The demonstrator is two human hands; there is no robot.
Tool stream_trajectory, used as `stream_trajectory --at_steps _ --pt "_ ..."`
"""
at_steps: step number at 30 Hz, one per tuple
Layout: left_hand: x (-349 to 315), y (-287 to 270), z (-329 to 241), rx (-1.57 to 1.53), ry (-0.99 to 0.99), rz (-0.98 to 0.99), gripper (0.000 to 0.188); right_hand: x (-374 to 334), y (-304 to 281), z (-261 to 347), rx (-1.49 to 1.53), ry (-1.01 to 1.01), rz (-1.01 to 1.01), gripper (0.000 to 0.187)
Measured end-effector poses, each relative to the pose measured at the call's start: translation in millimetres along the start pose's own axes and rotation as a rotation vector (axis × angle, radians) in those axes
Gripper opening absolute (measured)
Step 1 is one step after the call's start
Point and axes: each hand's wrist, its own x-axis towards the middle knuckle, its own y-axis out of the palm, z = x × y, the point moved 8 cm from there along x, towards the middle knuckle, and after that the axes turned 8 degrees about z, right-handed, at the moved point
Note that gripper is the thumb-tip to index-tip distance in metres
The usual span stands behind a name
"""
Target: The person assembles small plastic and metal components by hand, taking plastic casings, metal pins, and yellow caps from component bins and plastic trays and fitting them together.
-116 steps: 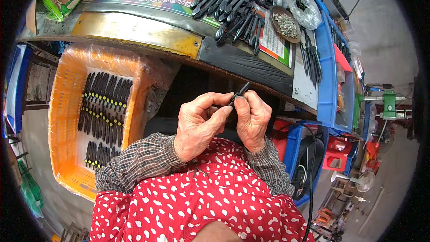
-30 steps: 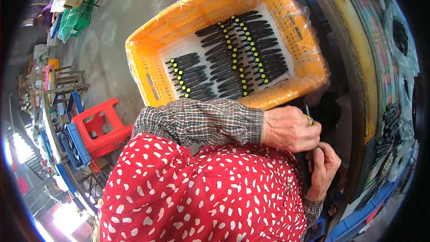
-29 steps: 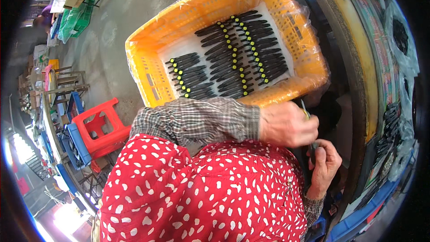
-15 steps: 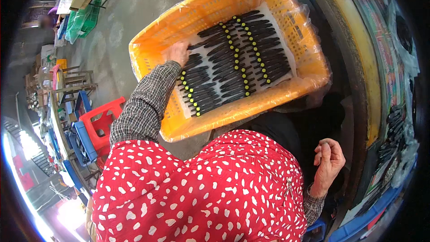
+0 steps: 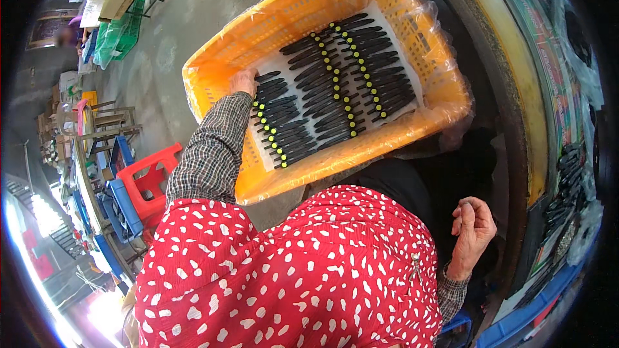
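My left hand [image 5: 244,82] reaches into the left end of an orange plastic basket [image 5: 431,113] lined with clear film. Its fingers are closed at the end of a black pen [image 5: 268,75], at the top of the left row; the fingertips are partly hidden. Slim black pens [image 5: 319,100] with round yellow-green ends lie side by side in several rows on a white sheet [image 5: 284,64] in the basket. My right hand [image 5: 474,232] hangs curled beside my body at the right, thumb against the fingers, with nothing visible in it.
A worn bench edge [image 5: 509,84] runs along the right, with more black items [image 5: 567,187] and clear plastic on it. A red plastic stool [image 5: 151,180] stands at the left, beside blue crates [image 5: 122,206]. A green crate [image 5: 132,29] sits at the far left.
My left hand has moved slightly left and down, towards the top of the left row. A black pen now lies there by its fingers. My right hand is nearly still.
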Motion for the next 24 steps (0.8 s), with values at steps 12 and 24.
stream_trajectory --at_steps 12,24 --pt "-8 -11 -17 -0.014 -0.005 0.009 0.022 -4 -7 -2 -0.019 -0.015 -0.012 0.015" --pt "-5 -12 -9 -0.001 -0.07 -0.003 0.02 -4 -7 -2 -0.016 -0.006 -0.021 0.016"
